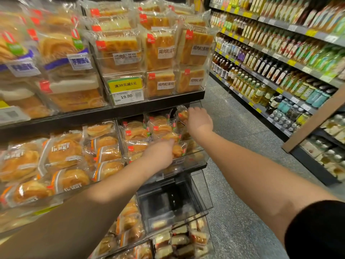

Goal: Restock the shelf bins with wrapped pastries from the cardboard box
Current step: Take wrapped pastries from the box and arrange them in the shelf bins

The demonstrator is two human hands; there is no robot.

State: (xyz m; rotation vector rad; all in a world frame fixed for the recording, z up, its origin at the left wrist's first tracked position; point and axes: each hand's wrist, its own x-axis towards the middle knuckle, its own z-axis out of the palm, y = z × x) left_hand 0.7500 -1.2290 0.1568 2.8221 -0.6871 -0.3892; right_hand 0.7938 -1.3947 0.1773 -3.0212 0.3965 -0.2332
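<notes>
Both my arms reach into a clear plastic shelf bin (197, 156) on the middle shelf, filled with wrapped pastries (160, 128). My right hand (199, 119) is at the bin's back right, fingers curled round one wrapped pastry (183, 114) held up near the shelf above. My left hand (161, 154) is at the bin's front, its fingers curled on a wrapped pastry (178, 149) lying against the bin's front wall. The cardboard box is out of view.
Above stand bins of wrapped cake slices (160, 51) with a yellow price tag (126, 90). Left bins hold round wrapped buns (63, 152). Below is a nearly bare clear bin (173, 206). An aisle floor (242, 146) runs right, beside shelves of bottles (280, 58).
</notes>
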